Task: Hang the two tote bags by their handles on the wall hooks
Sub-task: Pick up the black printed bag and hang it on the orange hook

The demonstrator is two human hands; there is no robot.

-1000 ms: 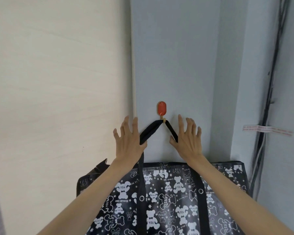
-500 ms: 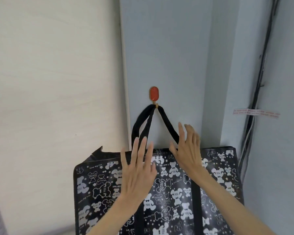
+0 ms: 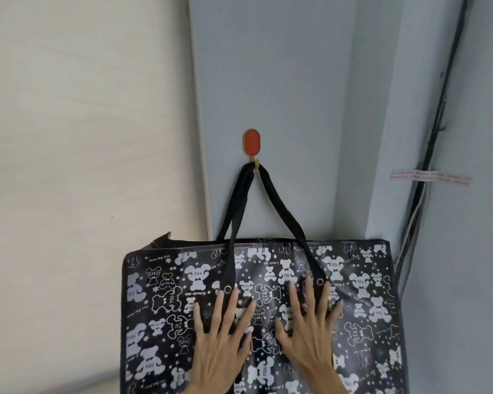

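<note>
A black tote bag (image 3: 165, 302) printed with white bears hangs flat against the pale blue wall. Its black handles (image 3: 282, 211) loop over a red oval wall hook (image 3: 251, 143). My left hand (image 3: 222, 336) lies flat on the bag's front, fingers spread, holding nothing. Beside it, my right hand (image 3: 310, 331) rests spread on the bag as well. Only one bag and one hook are in view.
A cream panel (image 3: 83, 166) fills the left side. Dark cables (image 3: 427, 166) run down the wall corner on the right, with a strip of printed tape (image 3: 430, 177) across them. The wall steps forward right of the bag.
Both hands let go of the handles near the hook and slid down onto the bag's front. The bag now hangs from the hook by its handles.
</note>
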